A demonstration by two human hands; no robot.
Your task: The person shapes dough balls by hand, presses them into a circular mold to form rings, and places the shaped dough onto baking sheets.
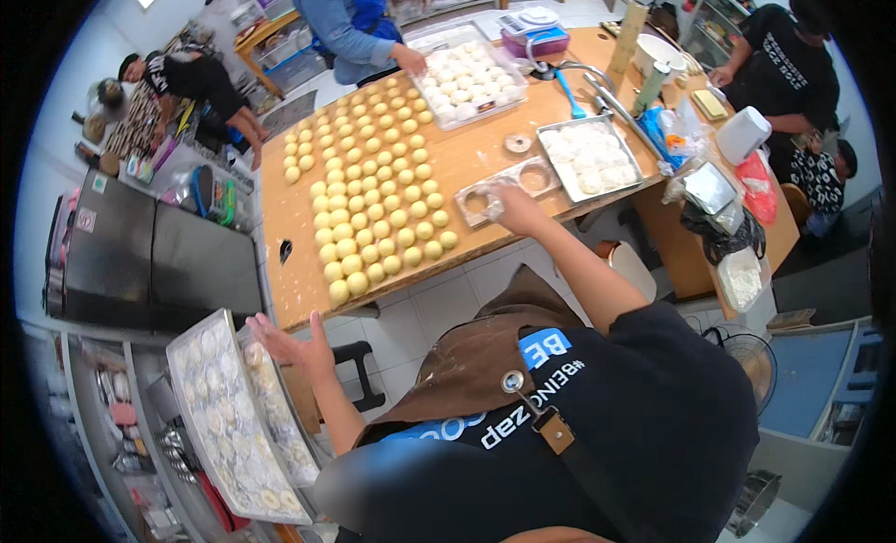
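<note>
My right hand (513, 210) reaches over the table to a pale wooden mould (474, 186) with round hollows. Its floury fingers are closed on the mould at the left hollow and partly cover it. My left hand (287, 343) is held off the table's near left corner, fingers spread, holding nothing. It is close to a tray (219, 394) of flattened dough pieces. Rows of yellow dough balls (373, 211) lie on the wooden table (297, 305), left of the mould. A metal tray (588, 158) of flat white floured pieces stands right of it.
A plastic box (471, 81) of white dough balls stands at the table's far side, a co-worker's hand (408, 59) at its edge. Beyond are a kitchen scale (529, 20) and a blue brush (569, 95). Another person (789, 62) stands right. A dark fridge (154, 249) is left.
</note>
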